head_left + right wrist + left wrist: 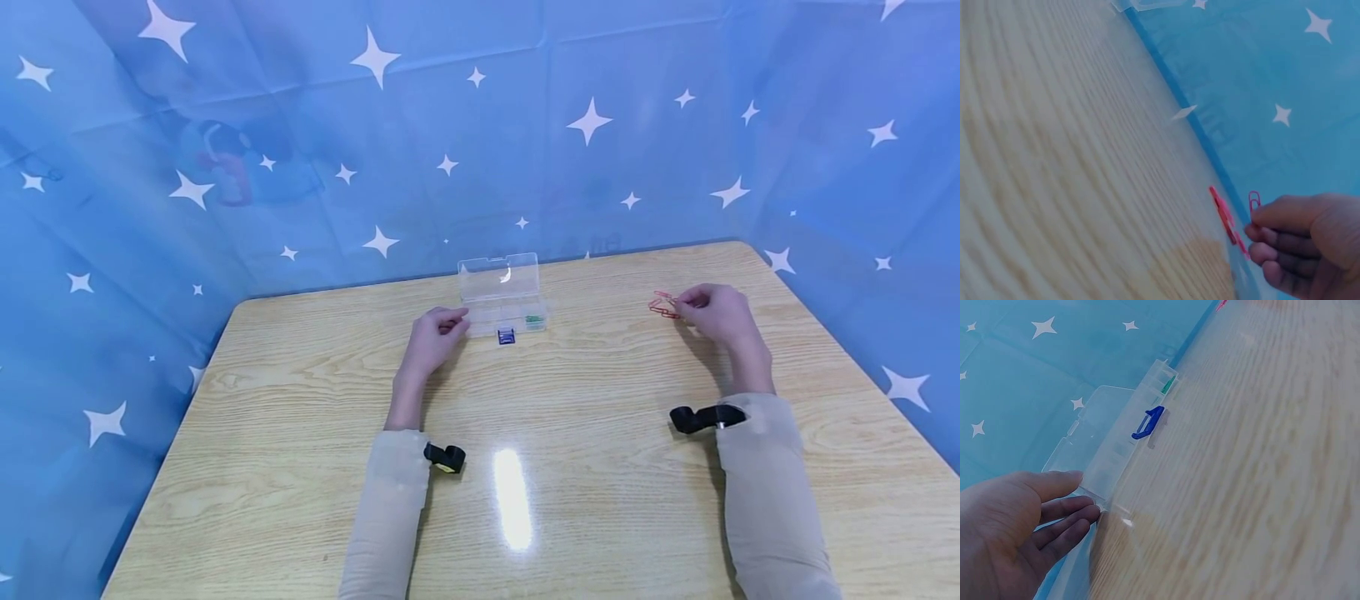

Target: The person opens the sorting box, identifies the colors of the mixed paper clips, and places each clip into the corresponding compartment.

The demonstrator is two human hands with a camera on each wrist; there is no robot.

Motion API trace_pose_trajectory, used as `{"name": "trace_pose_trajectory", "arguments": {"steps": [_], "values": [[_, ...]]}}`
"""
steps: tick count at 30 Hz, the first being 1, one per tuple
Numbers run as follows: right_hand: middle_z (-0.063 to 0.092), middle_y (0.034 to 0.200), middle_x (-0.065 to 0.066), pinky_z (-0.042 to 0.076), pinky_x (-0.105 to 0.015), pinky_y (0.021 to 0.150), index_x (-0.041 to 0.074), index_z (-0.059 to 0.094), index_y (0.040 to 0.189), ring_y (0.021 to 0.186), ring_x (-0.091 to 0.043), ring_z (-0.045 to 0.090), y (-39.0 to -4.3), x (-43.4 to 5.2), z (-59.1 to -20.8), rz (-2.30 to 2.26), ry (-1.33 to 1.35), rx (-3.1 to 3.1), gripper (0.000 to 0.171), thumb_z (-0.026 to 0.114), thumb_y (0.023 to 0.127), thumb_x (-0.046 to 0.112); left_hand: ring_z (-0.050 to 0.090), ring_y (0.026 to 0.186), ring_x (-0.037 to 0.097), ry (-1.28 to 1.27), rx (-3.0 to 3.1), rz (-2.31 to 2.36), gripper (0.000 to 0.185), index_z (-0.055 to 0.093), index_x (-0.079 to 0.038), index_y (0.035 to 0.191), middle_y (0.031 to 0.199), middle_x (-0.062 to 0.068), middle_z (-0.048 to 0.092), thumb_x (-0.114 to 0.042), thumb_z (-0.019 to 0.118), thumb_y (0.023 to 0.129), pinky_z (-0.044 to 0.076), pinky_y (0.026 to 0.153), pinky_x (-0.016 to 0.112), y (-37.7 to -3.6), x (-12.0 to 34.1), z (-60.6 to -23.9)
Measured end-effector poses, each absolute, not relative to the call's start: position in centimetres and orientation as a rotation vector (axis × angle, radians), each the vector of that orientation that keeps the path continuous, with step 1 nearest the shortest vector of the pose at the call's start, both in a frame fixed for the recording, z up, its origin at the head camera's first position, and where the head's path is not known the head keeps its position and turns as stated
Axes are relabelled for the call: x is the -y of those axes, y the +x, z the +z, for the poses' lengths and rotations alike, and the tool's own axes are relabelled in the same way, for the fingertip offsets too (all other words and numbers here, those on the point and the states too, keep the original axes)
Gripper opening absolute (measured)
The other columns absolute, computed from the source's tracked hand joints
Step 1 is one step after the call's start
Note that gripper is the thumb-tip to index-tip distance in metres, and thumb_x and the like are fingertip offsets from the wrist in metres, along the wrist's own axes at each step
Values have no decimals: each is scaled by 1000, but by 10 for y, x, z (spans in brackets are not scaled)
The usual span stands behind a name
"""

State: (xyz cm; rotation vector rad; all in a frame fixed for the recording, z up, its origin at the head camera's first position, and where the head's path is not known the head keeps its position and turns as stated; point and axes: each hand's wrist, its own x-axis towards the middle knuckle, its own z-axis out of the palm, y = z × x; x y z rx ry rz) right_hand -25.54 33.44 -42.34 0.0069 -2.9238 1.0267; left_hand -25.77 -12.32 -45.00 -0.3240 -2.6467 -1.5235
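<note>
The left hand (pixel 433 333) rests loose fingers (pixel 1072 512) against the clear box (pixel 504 297); the right hand (pixel 714 312) pinches a pink paperclip (pixel 1254 200) beside red paperclips (pixel 1225 215) on the surface (pixel 570 467).

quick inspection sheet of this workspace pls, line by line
surface: wooden table, glare spot near the front edge
job's things: clear plastic box, lid open, green bits inside; blue clip at its front; red paper clips
clutter: nothing seen
grippers: left hand touches the box's left end, fingers relaxed; right hand pinches a red paper clip
cables: nothing seen
surroundings: blue star-print cloth behind and beside the table
</note>
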Motion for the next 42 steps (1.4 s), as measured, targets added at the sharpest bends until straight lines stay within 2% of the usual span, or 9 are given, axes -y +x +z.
{"name": "trace_pose_trajectory", "arguments": {"steps": [6,13,17,23,28,36,42], "values": [[66,103,-22,52,-29,58,-3,65,115,79,-29,65,-256,-328,-417,1104,10,2896,32,59,102,26,64,105,24,-317,2658,-1518,30,69,-2,128,115,12,68,-13,65,100,54,93,36,-259,123,-450],[67,100,-22,48,-24,59,-4,67,109,81,-25,60,-256,-316,-409,1031,66,2837,28,61,101,22,64,104,25,-331,2653,-1511,30,69,-1,127,114,14,68,-12,65,100,55,92,37,-259,123,-449],[68,99,-23,47,-22,60,-4,68,108,84,-27,61,-258,-309,-408,1017,104,2820,26,61,100,20,64,105,25,-324,2655,-1509,30,69,-1,128,115,13,68,-12,65,100,54,93,37,-259,123,-449],[69,96,-22,47,-23,58,-4,69,108,80,-26,62,-260,-299,-404,1022,126,2814,25,61,100,18,64,105,25,-315,2659,-1509,30,68,-2,128,115,13,68,-12,65,100,54,93,36,-258,122,-450],[70,94,-24,50,-20,56,-5,68,108,79,-34,67,-259,-291,-400,1053,163,2799,23,61,100,16,64,105,25,-322,2660,-1499,30,68,-2,128,115,13,68,-12,65,100,54,93,36,-258,122,-450],[69,92,-18,47,-23,56,-3,70,105,75,-22,61,-259,-278,-396,1047,198,2788,19,64,98,14,64,104,25,-335,2657,-1495,30,69,-2,128,113,13,68,-12,65,100,55,91,36,-257,123,-450],[69,97,-20,48,-23,61,-3,70,106,84,-29,64,-261,-265,-393,1051,246,2783,19,65,98,14,65,102,25,-334,2653,-1497,30,69,-1,127,111,13,68,-12,66,100,55,91,36,-257,123,-450]]}}
